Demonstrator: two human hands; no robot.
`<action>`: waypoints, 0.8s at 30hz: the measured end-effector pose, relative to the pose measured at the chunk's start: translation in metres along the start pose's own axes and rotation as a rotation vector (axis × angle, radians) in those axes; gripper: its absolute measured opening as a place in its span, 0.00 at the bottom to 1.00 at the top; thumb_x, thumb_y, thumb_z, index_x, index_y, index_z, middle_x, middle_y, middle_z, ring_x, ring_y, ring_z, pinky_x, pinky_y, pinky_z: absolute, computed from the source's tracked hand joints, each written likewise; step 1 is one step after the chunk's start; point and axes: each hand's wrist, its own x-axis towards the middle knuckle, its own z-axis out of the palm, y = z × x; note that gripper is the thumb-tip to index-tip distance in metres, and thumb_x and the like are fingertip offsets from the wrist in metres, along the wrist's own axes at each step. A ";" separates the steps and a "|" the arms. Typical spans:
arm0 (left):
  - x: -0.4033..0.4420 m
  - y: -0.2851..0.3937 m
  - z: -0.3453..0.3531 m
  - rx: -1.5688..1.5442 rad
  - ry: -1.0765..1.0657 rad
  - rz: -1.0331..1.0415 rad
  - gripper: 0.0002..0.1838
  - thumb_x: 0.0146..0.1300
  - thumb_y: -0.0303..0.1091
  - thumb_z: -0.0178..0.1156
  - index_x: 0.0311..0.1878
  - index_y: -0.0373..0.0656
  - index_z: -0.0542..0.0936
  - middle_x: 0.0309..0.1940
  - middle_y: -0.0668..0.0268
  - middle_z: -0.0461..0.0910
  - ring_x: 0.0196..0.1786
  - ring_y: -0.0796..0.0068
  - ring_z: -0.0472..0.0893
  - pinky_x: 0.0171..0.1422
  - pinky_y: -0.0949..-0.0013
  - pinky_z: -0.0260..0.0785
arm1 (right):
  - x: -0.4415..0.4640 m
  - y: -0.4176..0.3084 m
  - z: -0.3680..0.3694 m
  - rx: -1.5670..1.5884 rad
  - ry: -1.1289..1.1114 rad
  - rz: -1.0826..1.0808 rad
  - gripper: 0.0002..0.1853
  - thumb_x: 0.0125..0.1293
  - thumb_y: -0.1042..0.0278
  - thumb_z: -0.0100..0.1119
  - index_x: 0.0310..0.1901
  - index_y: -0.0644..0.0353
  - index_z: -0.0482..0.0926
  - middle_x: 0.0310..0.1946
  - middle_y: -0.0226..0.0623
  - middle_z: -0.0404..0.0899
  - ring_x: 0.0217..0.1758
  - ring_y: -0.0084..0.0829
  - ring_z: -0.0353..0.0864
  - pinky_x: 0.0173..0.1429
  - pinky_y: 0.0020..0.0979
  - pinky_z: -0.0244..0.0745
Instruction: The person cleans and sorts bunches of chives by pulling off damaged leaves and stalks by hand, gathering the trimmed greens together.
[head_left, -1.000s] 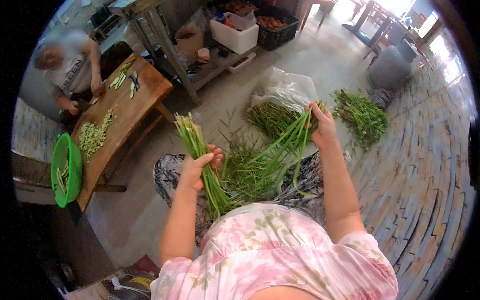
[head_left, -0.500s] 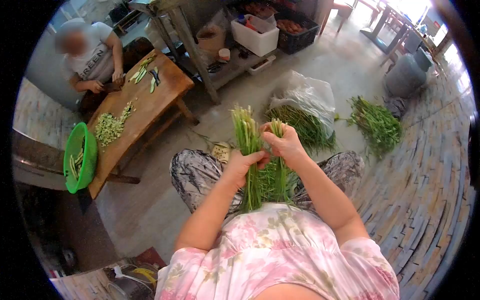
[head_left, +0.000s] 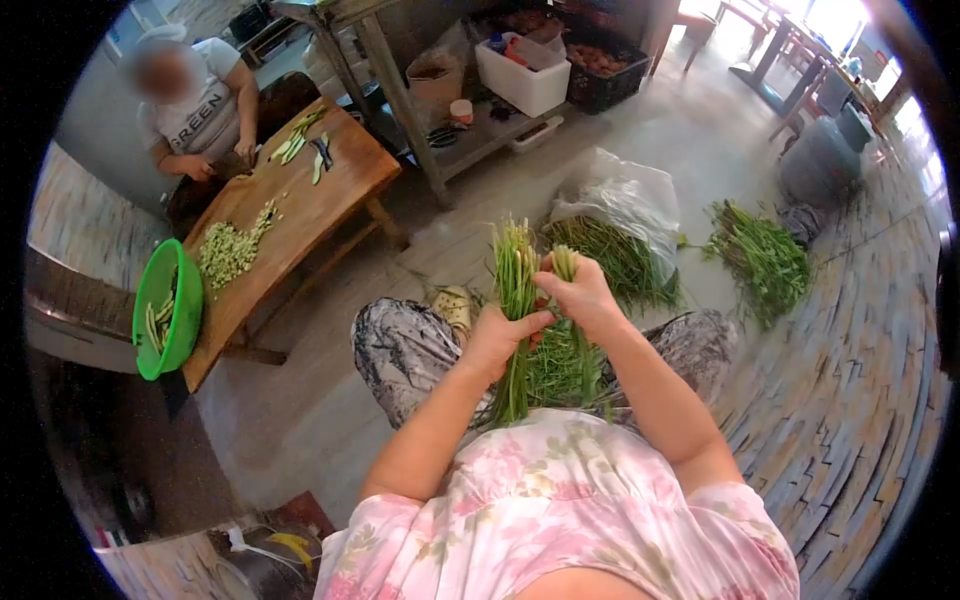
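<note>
My left hand (head_left: 496, 340) is closed around a thick bundle of long green stems (head_left: 514, 270), held upright with pale cut ends at the top and thin green tips hanging toward my lap. Beside it, my right hand (head_left: 586, 298) pinches a smaller bunch of the same stems (head_left: 566, 262), its pale ends poking above the fingers. The two hands are close together, the left thumb pointing at the right hand. Loose greens (head_left: 560, 375) lie between my knees, below the hands. The fingertips of my right hand are partly hidden.
Ahead on the floor, a clear plastic bag (head_left: 625, 190) covers more stems (head_left: 625, 255); leafy greens (head_left: 765, 260) lie farther right near a gas cylinder (head_left: 822, 160). At left, a person cuts at a wooden table (head_left: 300, 225) bearing chopped pieces (head_left: 230, 250) and a green basin (head_left: 186, 330).
The scene has shifted slightly rightward in view as the head turned. My right hand has moved a little away from the left bundle, still pinching its smaller bunch.
</note>
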 end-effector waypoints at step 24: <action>-0.004 -0.001 -0.012 -0.273 0.018 -0.078 0.14 0.53 0.29 0.63 0.44 0.40 0.76 0.32 0.64 0.80 0.27 0.80 0.75 0.27 0.77 0.65 | 0.000 0.001 -0.026 -0.282 0.006 -0.197 0.16 0.57 0.70 0.60 0.47 0.63 0.72 0.25 0.24 0.72 0.26 0.16 0.68 0.32 0.21 0.66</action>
